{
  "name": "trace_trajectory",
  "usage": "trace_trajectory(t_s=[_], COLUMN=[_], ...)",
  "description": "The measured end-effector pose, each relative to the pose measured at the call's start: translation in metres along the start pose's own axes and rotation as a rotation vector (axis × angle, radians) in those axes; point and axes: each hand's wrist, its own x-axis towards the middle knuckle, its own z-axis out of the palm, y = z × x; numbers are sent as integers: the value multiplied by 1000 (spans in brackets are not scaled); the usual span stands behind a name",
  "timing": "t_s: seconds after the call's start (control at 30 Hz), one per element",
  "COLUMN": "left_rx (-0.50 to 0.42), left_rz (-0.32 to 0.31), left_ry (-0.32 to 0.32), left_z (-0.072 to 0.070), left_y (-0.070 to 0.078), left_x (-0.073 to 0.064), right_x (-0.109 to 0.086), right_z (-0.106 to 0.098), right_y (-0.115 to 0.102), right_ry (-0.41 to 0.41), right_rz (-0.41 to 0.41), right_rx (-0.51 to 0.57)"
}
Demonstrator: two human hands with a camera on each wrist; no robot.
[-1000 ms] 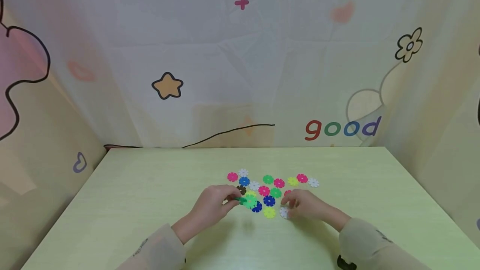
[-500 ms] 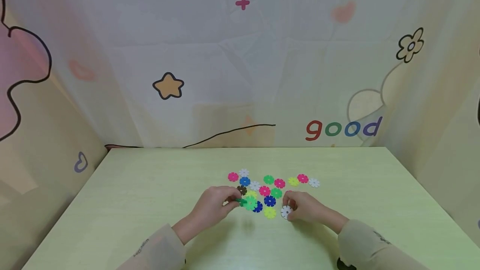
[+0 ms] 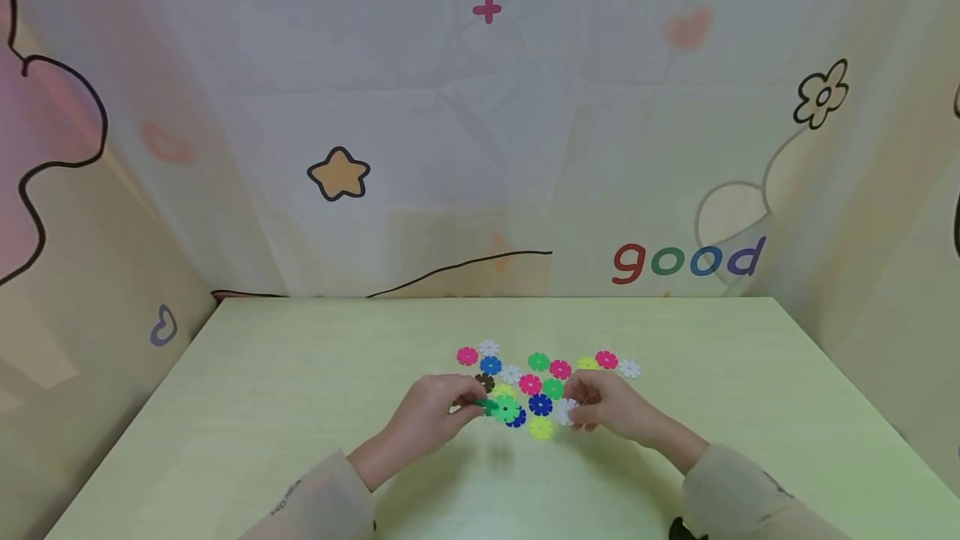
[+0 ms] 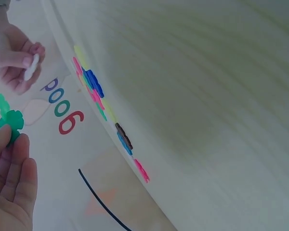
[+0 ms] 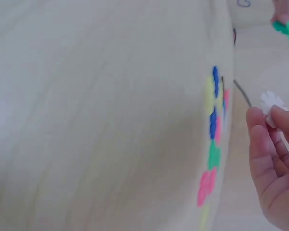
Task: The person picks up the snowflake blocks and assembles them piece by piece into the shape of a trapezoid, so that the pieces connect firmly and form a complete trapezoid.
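Observation:
My left hand [image 3: 435,411] pinches a dark green snowflake disc with a light green snowflake disc [image 3: 506,409] joined to it at an angle. In the left wrist view the dark green disc [image 4: 12,121] sits between thumb and fingertips. My right hand [image 3: 615,407] pinches a white snowflake disc [image 3: 566,412] between thumb and fingers; the right wrist view shows this white disc [image 5: 271,102] held up by its edge. Both hands are raised over the table, the held pieces apart, facing each other across a small gap.
Several loose discs lie flat between and beyond the hands, among them a dark blue disc [image 3: 540,405], a yellow disc [image 3: 541,428], a brown disc [image 3: 484,382] and a pink disc [image 3: 467,356]. A printed curtain [image 3: 420,107] hangs behind the pale table [image 3: 315,340].
My right hand has taken the white disc off the table and lifted it slightly, toward the left hand. The left hand keeps its green pieces almost in place.

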Motion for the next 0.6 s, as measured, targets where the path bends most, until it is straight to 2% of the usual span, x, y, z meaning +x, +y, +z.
trace_trajectory(t_s=[0.27, 0.6], left_rx=[-28, -43], left_rz=[38, 21], left_ry=[11, -1], left_z=[1, 1], left_y=[4, 6], left_x=[2, 4], right_x=[-7, -8], right_z=[13, 24], right_y=[-25, -37], right_ry=[80, 115], right_rz=[-58, -86], right_rx=[94, 117])
